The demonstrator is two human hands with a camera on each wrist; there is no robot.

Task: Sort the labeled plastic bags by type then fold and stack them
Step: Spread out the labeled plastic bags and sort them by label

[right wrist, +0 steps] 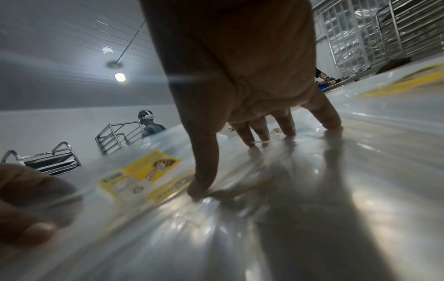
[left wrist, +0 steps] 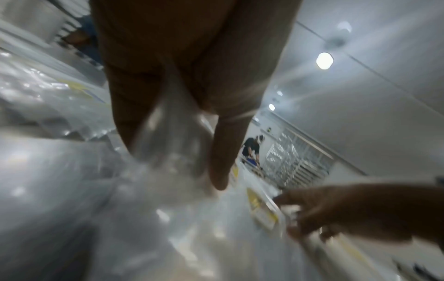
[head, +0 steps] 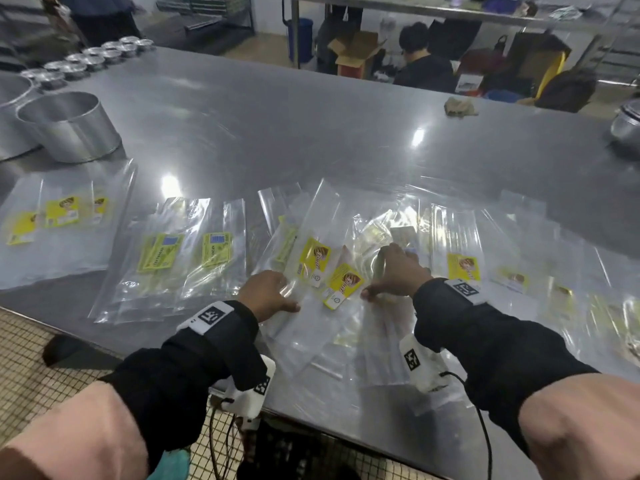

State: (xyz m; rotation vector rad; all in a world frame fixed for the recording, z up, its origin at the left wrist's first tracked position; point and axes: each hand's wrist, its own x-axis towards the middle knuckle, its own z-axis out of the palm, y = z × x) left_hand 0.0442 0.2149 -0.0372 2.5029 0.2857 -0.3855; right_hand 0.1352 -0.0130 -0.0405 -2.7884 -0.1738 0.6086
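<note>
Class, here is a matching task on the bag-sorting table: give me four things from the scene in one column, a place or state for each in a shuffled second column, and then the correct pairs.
Things
1. metal ring
2. crumpled cloth
3. green-labelled bags
4. right hand

Places or states
A. pressing fingertips down on the clear bags in the middle pile
B. lying flat, left of the middle pile
C. far side of the table, alone
D. standing at the table's left end

Pairs: 1-D, 2-C, 3-B, 4-A
</note>
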